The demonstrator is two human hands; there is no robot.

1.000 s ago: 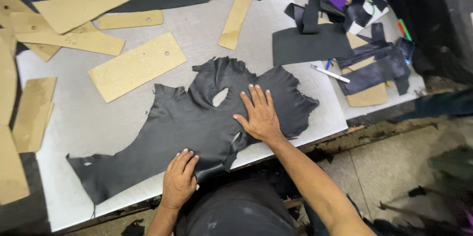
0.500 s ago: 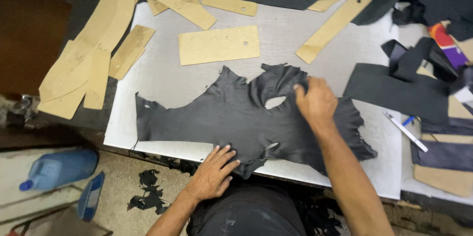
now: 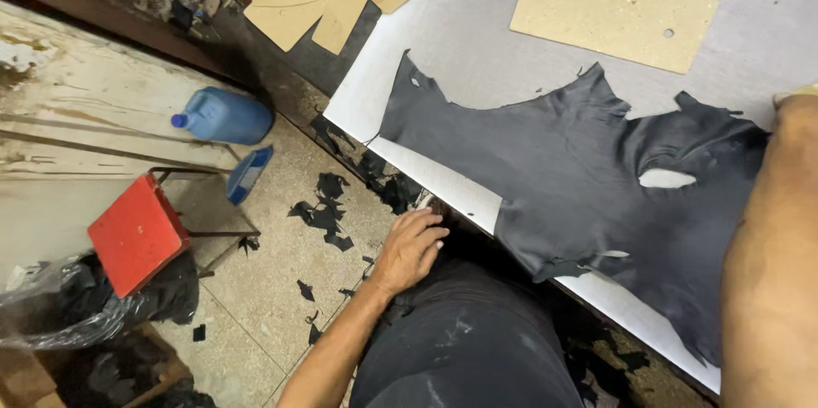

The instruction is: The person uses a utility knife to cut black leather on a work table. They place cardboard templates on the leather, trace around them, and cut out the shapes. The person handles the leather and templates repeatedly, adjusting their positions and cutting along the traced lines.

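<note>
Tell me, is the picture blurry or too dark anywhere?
Head view: mostly sharp and evenly lit, with no glare on the black leather hide; the left hand by the table edge is clear; the right arm is so close that it looks huge and soft; the top left corner is dim.

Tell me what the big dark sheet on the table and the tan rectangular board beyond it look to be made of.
Dark irregular sheet: probably leather, matte, with fine grain, ragged natural edges and cut-out holes. Tan rectangular board: likely stiff fibreboard or thick card, dull speckled face, one punched hole.
</note>
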